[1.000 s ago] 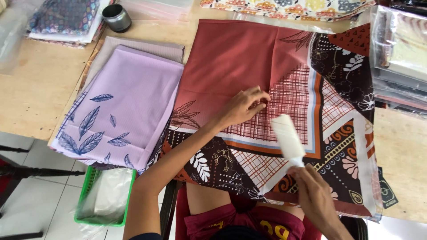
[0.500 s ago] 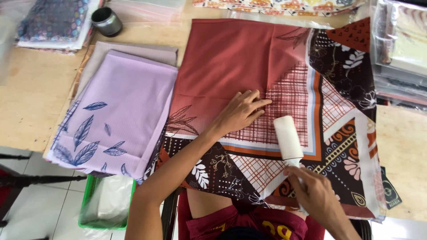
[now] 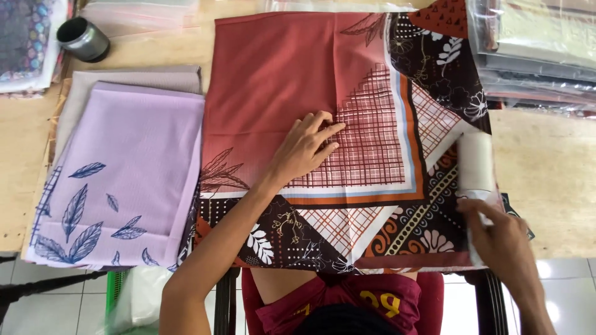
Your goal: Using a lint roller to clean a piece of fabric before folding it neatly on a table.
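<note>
Scarf: folded patterned cloth (image 3: 279, 80), brick red with a checked panel, orange and blue bands and dark brown floral corners, spread flat on the middle of the worktop (image 3: 546, 180) and reaching its near edge.
Left hand: left hand (image 3: 304, 149) lies palm down on the scarf's checked panel, fingers spread open and flat, gripping nothing.
Right hand: right hand (image 3: 503, 239) sits at the scarf's right side near the worktop's near edge, fingers curled round the lower end of a white roller.
Roller: white cylinder (image 3: 476, 164) standing lengthwise along the scarf's right border, resting on the cloth.
Lilac cloth: folded lilac scarf (image 3: 136, 161) with dark blue leaf prints, just left of the red one, on top of a beige folded cloth (image 3: 130, 79).
Tin: small dark round tin (image 3: 82, 39) lying on its side toward the far left corner; its contents cannot be made out.
Packets: stack of clear plastic packets (image 3: 534, 49) holding folded cloths at the far right corner.
Bin: green bin (image 3: 115, 291) on the floor below the left end of the near edge, holding a pale plastic bag.
</note>
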